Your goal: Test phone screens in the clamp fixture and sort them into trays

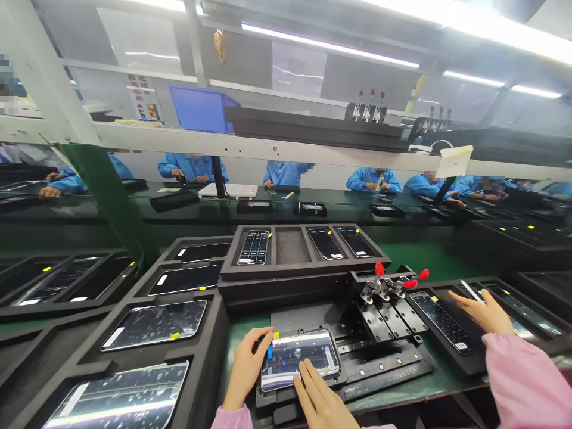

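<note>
Phone [297, 351]: on the black fixture [388, 364], near the counter's [422, 393] front edge.
Left hand [246, 364]: at the phone's left end; cannot tell whether grip is closed.
Right hand [322, 398]: grip open, straight fingers across the phone's near edge.
Foam tray [290, 271]: behind.

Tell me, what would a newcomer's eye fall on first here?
Probably the red clamp handles, bright above a black fixture right of centre. Next comes the glossy phone at bottom centre, with the left hand at its left edge and the right hand laid over its lower edge. Beyond, people in blue line a dark green bench.
</note>
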Motion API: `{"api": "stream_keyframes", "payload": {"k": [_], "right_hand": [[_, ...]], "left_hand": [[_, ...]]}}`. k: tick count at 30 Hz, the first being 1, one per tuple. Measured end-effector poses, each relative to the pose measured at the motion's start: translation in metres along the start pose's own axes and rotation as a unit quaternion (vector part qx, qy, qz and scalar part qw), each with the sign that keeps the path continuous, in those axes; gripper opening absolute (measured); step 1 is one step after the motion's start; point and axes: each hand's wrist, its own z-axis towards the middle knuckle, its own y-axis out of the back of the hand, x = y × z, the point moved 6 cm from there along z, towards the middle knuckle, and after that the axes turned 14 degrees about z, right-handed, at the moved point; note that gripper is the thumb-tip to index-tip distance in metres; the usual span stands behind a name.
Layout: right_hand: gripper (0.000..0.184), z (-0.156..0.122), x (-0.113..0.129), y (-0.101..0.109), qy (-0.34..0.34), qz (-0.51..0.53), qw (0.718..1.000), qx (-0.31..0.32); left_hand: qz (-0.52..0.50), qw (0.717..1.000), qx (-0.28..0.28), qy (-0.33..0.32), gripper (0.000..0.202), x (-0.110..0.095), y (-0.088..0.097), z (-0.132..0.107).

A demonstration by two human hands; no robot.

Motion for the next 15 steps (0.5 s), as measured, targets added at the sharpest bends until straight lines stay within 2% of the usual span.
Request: {"api": "stream_keyframes", "payload": {"k": [3, 5, 7, 9, 12, 15], "right_hand": [[0.030, 0.000, 0.001, 0.001, 0.000, 0.019, 1.000, 0.012], [0.029, 0.004, -0.002, 0.010, -0.007, 0.048, 0.999, 0.019], [0.029, 0.010, -0.011, 0.027, -0.028, 0.099, 0.994, 0.026], [0.031, 0.017, -0.028, 0.054, -0.066, 0.152, 0.986, 0.008], [0.034, 0.025, -0.069, 0.104, -0.137, 0.180, 0.969, -0.102], [0.032, 0.027, -0.118, 0.144, -0.192, 0.150, 0.945, -0.220]], "left_hand": [[0.025, 0.999, 0.003, -0.029, 0.027, -0.007, -0.001, 0.003], [0.036, 0.998, 0.002, -0.047, 0.027, -0.013, -0.004, 0.003], [0.041, 0.997, 0.005, -0.064, 0.027, -0.020, -0.012, 0.001], [0.043, 0.996, 0.017, -0.080, 0.027, -0.029, -0.026, -0.002], [0.046, 0.993, 0.054, -0.098, 0.026, -0.043, -0.050, -0.005], [0.043, 0.986, 0.102, -0.121, 0.026, -0.058, -0.070, -0.005]]}}
